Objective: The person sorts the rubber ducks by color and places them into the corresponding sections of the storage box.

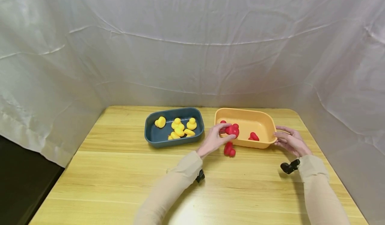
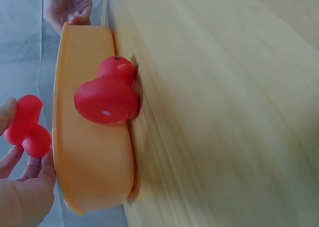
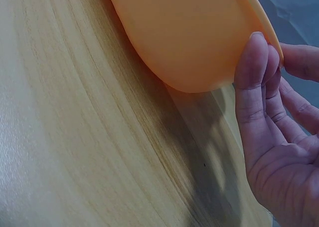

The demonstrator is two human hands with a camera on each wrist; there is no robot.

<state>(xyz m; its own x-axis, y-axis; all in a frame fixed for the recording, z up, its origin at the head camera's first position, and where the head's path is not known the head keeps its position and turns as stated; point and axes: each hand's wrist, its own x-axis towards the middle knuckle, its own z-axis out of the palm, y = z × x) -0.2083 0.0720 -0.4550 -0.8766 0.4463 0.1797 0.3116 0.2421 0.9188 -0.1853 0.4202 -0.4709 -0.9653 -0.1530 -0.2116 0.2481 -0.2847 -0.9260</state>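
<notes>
My left hand pinches a red rubber duck between thumb and fingers, over the near left part of the orange basin. In the left wrist view the held duck is beside the basin's rim. Another red duck rests on the table against the basin's near side. Inside the basin lies a red duck, and a bit of red shows behind my left fingers. At the basin's right end my right hand grips the rim, thumb outside the wall.
A dark blue basin with several yellow rubber ducks stands left of the orange one. Both are near the back of the wooden table. Pale cloth hangs behind and at the sides.
</notes>
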